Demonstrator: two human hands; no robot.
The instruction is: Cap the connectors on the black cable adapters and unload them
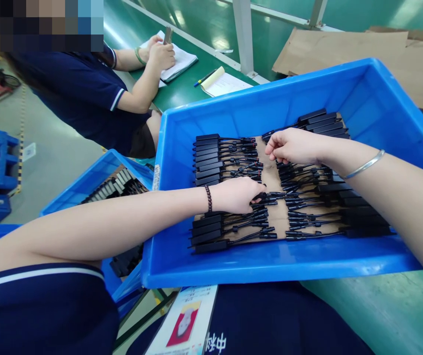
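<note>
A blue plastic crate [233,276] holds two facing rows of slim black boxes with thin cables, laid on brown cardboard [277,224]. My left hand [238,195] reaches in over the left row, its fingers curled down on black cable ends near the middle gap; the palm hides part of what it grips. Above the right row hovers my right hand [296,146], fingers bent in towards the thumb, with nothing visible between them. Left-row boxes [208,231] and right-row boxes [363,217] point their cable plugs towards the centre strip.
Beyond the crate, a co-worker [81,98] sits at the green table [174,96] holding a small object over papers. A notepad [226,83] and pen lie nearby. Flattened cardboard [344,54] lies at the back right. Another blue crate [74,182] with parts stands lower left.
</note>
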